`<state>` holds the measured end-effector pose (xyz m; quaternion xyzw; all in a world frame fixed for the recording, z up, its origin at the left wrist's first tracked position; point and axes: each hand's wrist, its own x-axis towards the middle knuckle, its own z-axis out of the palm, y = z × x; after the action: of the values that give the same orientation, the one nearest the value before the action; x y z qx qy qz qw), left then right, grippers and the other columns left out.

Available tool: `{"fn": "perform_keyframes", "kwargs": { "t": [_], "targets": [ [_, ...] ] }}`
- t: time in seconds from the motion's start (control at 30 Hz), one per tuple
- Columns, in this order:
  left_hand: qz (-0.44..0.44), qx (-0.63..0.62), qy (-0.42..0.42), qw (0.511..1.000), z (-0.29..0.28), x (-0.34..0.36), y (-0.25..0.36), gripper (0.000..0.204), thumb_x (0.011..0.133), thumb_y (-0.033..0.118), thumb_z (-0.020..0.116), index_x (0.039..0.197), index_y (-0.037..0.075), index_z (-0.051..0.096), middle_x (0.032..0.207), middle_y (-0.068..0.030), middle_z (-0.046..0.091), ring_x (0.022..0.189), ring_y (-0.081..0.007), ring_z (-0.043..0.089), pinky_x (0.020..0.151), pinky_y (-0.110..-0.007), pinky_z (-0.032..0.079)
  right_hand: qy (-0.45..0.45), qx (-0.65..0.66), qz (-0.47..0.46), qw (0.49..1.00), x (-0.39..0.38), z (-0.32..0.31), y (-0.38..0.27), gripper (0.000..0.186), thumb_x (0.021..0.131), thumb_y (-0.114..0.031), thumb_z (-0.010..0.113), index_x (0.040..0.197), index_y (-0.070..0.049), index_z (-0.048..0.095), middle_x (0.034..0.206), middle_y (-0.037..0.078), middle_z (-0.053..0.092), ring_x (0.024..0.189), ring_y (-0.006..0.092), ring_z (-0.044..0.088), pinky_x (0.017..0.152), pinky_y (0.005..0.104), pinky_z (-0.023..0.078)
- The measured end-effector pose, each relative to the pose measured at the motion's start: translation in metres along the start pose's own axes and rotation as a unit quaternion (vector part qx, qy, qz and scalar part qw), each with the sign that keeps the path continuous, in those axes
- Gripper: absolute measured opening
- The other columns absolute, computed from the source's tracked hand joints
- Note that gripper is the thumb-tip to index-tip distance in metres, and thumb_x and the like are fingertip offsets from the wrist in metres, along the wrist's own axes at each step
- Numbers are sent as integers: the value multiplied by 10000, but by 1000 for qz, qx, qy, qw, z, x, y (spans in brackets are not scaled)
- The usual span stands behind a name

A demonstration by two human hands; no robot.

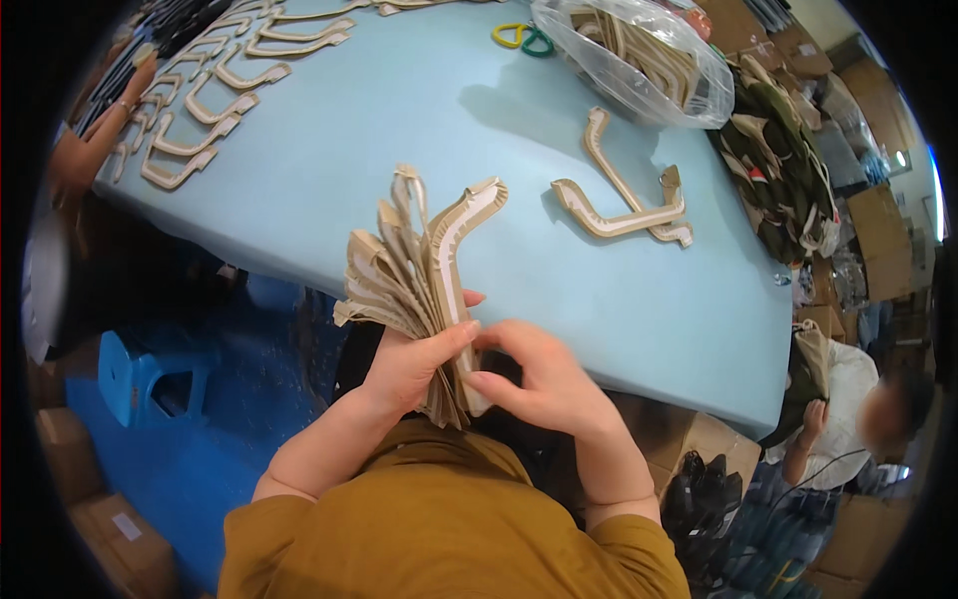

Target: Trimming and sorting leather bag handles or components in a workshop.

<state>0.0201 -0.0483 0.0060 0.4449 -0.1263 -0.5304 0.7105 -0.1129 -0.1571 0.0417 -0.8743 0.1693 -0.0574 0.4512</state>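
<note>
A fanned bundle of bent beige fabric strips (384,265) with white bands rises from between my hands at the near edge of the light blue table (599,299). My left hand (409,364) is wrapped round the bundle, thumb across its front strip (449,260). My right hand (534,384) grips the lower end of that front strip with curled fingers and thumb. Two similar bent pieces (624,225) lie crossed on the table to the right.
Similar pieces (215,110) lie in rows at left; a plastic bag (629,60) of them, scissors (524,38) and green fabric (768,170) are at back right. A blue stool (150,369) stands left. Other people are at left (105,135) and right (848,409), beside cardboard boxes (120,539).
</note>
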Motion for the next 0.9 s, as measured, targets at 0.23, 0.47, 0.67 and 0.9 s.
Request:
{"fn": "perform_keyframes", "kwargs": {
  "t": [0.23, 0.47, 0.67, 0.9],
  "targets": [
    [-36, -188, -145, 971, -18, -6, 14, 468, 800, 132, 584, 1224, -1, 438, 1015, -110, 576, 835, -146, 551, 796, -268, 454, -54, 399, 77, 912, -5, 10, 14, 173, 883, -210, 550, 870, -41, 515, 770, -22, 532, 689, 48, 437, 610, 214, 381],
    [24, -70, -168, 983, -14, -6, 8, 277, 735, 96, 663, 971, 45, 527, 995, -81, 519, 885, -138, 499, 814, -286, 430, -119, 459, 81, 876, 6, 17, 23, 182, 905, -232, 534, 860, -57, 510, 805, -41, 515, 743, 38, 444, 649, 214, 390],
    [39, -89, -70, 993, -17, -2, 20, 135, 811, 170, 580, 848, 79, 487, 936, -120, 544, 815, -178, 537, 781, -330, 458, 321, -300, -52, 897, 43, -37, 50, 267, 718, -169, 684, 906, -35, 550, 966, 132, 544, 938, 309, 516, 774, 396, 448],
    [19, -130, -86, 987, -20, 4, 6, 111, 825, 153, 549, 866, 66, 494, 804, -93, 526, 679, -144, 517, 717, -302, 465, 335, -392, 48, 856, 92, -77, 100, 304, 659, -212, 715, 854, -33, 564, 918, 144, 548, 893, 314, 519, 730, 401, 441]
  ]
}}
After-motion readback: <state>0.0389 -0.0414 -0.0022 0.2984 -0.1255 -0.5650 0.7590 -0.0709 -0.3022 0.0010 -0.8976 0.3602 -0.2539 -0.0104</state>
